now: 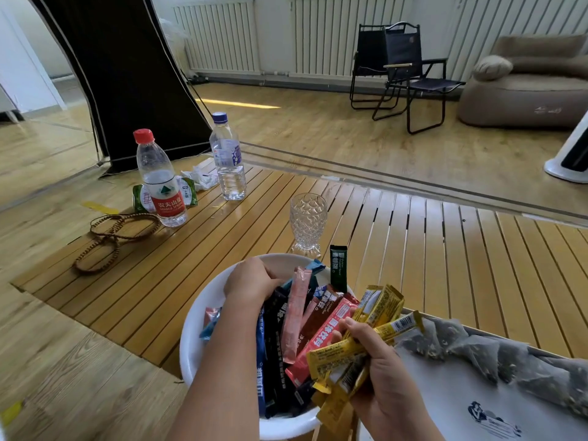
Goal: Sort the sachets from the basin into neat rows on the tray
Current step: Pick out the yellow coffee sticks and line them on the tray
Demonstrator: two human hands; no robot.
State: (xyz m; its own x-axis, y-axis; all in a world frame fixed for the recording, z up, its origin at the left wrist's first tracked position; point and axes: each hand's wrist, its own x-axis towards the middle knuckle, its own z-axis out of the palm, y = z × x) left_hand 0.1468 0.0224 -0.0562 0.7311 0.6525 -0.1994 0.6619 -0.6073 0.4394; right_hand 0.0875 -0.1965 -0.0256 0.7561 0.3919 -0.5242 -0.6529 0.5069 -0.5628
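Lower centre: left hand (251, 278) grip curled into mixed stick sachets (296, 326) in round white plastic basin (191, 338). Right hand (378, 377) grip clamps yellow sachet bundle (366, 348). Lower right: white tray (445, 393), mesh tea bags (509, 354) along edge. Risk: overfull bundle slips, scatters.

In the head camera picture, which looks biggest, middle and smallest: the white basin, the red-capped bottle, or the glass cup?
1. Round white plastic basin, though it sits nearest the camera.
2. Clear red-capped water bottle.
3. Clear patterned glass cup.

The bottle stands farther away than the cup, yet looks taller.
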